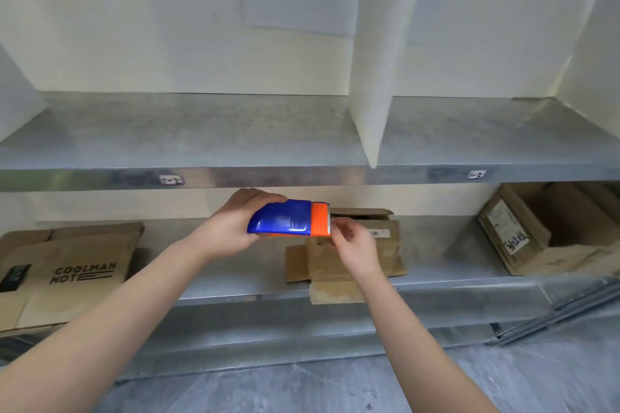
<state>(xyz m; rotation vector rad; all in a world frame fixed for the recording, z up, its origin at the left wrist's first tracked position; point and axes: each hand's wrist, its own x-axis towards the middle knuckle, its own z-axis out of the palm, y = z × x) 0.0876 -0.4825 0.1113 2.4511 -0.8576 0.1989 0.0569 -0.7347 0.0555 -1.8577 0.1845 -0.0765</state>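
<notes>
Your left hand [235, 225] grips the blue end of the dispenser [288, 219], held in the air just in front of the lower shelf [235, 282]. Your right hand [352, 241] pinches at its toothed orange edge – you look to be finding the tape end, though the tape itself is too thin to see. Next, pull a length free and carry it to the small box [355, 265] behind, whose flaps hang open; its contents are hidden. The far-right box [536, 231] lies tipped, with pale filler inside – flat cartons [77, 265] sit left.
</notes>
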